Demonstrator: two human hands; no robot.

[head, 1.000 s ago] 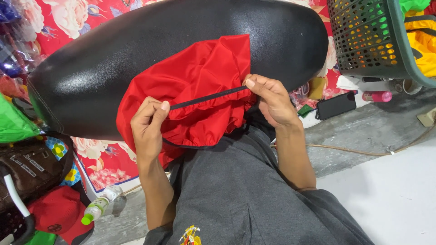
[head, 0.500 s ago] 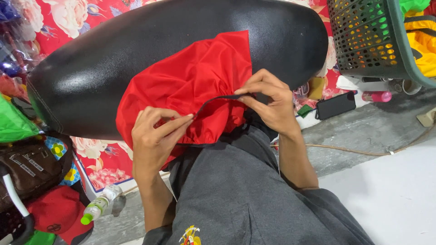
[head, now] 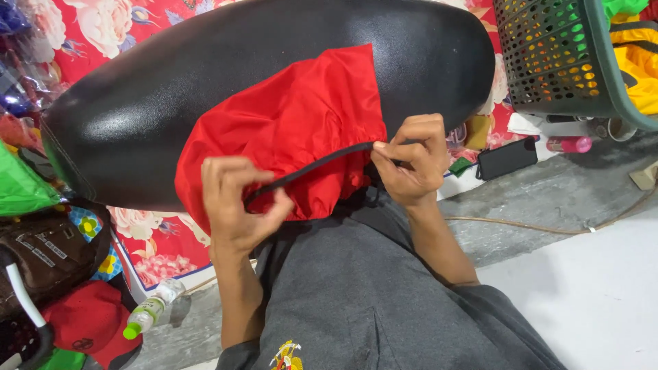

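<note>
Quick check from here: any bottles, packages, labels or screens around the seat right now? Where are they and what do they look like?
Plastic bottle: lying on the floor, lower left; clear, green cap, pale label.
Pink bottle: lying under the green basket, upper right; slim.
Phone: flat on the floor right of the right hand; dark rectangle, screen off.

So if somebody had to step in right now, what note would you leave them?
Left hand: pinching the black elastic edge of the red cover, low on the near side.
Right hand: gripping the same edge further along, by the black seat.
Done: the cover lies partly over the seat's near side.
Left: most of the seat is bare; the edge is not stretched around it.
</note>
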